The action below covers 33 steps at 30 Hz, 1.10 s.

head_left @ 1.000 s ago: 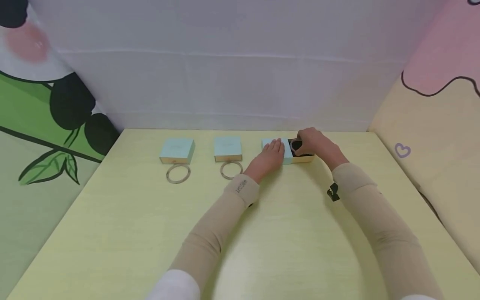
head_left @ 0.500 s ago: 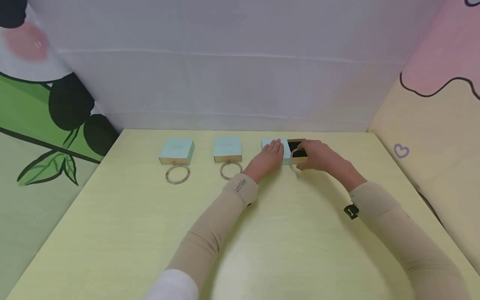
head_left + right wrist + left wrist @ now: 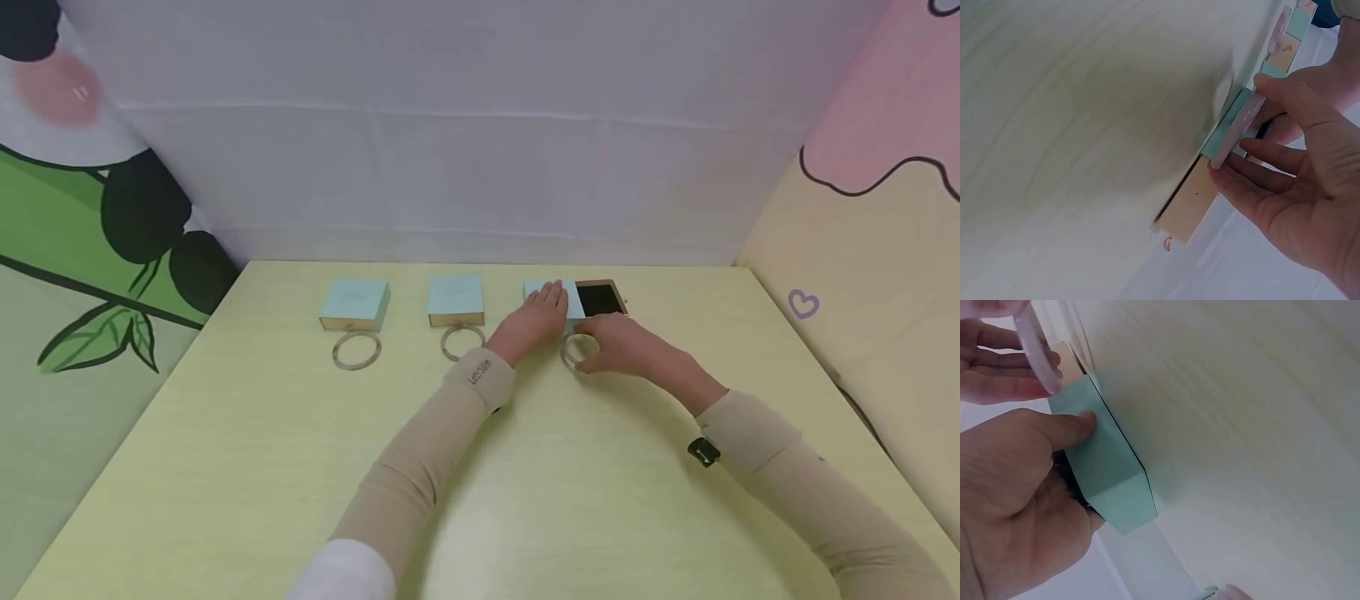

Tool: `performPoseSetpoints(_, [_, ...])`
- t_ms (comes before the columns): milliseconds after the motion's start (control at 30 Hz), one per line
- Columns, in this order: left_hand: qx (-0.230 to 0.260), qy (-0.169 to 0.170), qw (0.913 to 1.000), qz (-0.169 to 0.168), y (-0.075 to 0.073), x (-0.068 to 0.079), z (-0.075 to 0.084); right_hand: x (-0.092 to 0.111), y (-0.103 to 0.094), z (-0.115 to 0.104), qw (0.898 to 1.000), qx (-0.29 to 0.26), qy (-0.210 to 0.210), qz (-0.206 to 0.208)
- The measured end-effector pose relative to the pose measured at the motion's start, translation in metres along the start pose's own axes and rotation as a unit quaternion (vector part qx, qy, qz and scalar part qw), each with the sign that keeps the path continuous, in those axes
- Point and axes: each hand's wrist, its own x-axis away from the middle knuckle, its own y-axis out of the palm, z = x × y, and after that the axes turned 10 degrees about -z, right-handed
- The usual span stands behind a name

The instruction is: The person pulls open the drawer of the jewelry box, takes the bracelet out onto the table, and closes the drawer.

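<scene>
In the head view, my left hand (image 3: pixel 532 321) lies over the pale blue sleeve of the right-hand drawer box (image 3: pixel 575 302). Its thumb presses the box's front side in the left wrist view, with the fingers over the top. The box's drawer (image 3: pixel 617 293) is pulled out to the right, showing a black lining. Just in front of the box, my right hand (image 3: pixel 626 346) pinches a pale bangle (image 3: pixel 1238 128) by its rim between thumb and fingers. Whether the bangle touches the table, I cannot tell.
Two more pale blue boxes, one at the left (image 3: pixel 354 302) and one in the middle (image 3: pixel 456 298), stand closed along the back. A bangle lies before each: the left bangle (image 3: pixel 336 352) and the middle bangle (image 3: pixel 447 343), partly behind my left sleeve. A white cloth wall (image 3: pixel 480 183) rises behind.
My right hand has lifted the bangle out of the drawer and brought it toward me, in front of the box. My left hand has stayed on the box.
</scene>
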Motion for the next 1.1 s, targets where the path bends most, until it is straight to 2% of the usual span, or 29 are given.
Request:
performPoseSetpoints(233, [0.031, -0.003, 0.9995, -0.006, 0.001, -0.004, 0.001, -0.003, 0.011, 0.001, 1.000, 0.010, -0.003, 0.001])
performPoseSetpoints(467, [0.017, -0.005, 0.9998, -0.004, -0.002, 0.001, 0.003, -0.005, 0.013, 0.000, 1.000, 0.020, -0.012, -0.004])
performPoseSetpoints(767, [0.021, -0.012, 0.9997, -0.006, 0.000, -0.003, 0.004, -0.002, 0.017, 0.003, 0.999, 0.037, -0.033, -0.002])
performPoseSetpoints(1100, [0.031, -0.006, 0.9995, -0.005, 0.000, -0.002, 0.003, -0.001, 0.019, 0.001, 1.000, 0.026, -0.012, -0.006])
